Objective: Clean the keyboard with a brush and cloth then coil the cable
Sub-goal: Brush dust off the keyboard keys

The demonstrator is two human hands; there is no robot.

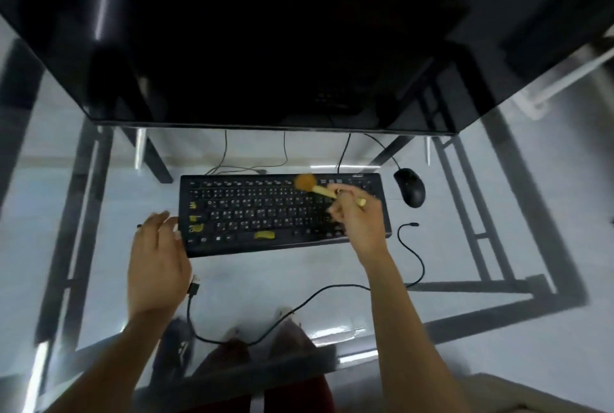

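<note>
Head view looks down on the right hand, whose fingers are closed around the pale handle of a soft round brush. The brush's orange-brown bristle head rests on the top key rows, right of centre, of a black keyboard. Some keys carry yellow patches. The left hand lies flat with fingers spread and loose, gripping nothing, its fingertips touching the keyboard's left edge. A black cable with a USB plug by the left wrist loops across the glass desk in front of the keyboard, its other end lying free beside the keyboard's right edge. A black mouse sits just right of the keyboard, below a dark monitor.
</note>
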